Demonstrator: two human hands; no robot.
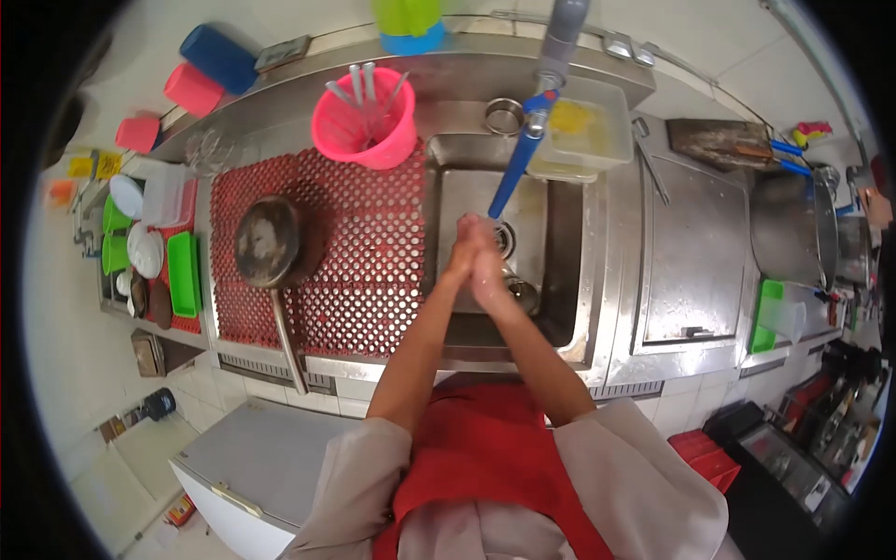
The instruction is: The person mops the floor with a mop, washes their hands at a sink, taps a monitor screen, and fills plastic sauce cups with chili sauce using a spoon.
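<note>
- Evidently we have both hands pressed together over the sink (pixel 565 294), our left hand (pixel 460 250) against our right hand (pixel 484 261), near the middle of the basin.
- Our fingers (pixel 467 226) lie close against one another; we cannot tell whether anything is caught between them.
- The blue spout (pixel 520 168) slants in over the sink's far edge, its tip just beside our fingertips, presumably so that water falls on our hands and drains inside the basin; we cannot make out a stream.
- Below our hands we see the drain (pixel 505 240) and a metal vessel (pixel 521 295), partly hidden by our right forearm.
- Left of the sink, a red perforated mat (pixel 369 266) covers the table (pixel 611 252), likely to let wet things drip.
- The pan (pixel 267 241) rests on it, seemingly base up, perhaps for draining, its handle (pixel 286 338) reaching past the table's front edge.
- Near the sink's far left corner, a pink basket (pixel 392 145) props utensils (pixel 369 84) upright, probably to keep them together.
</note>
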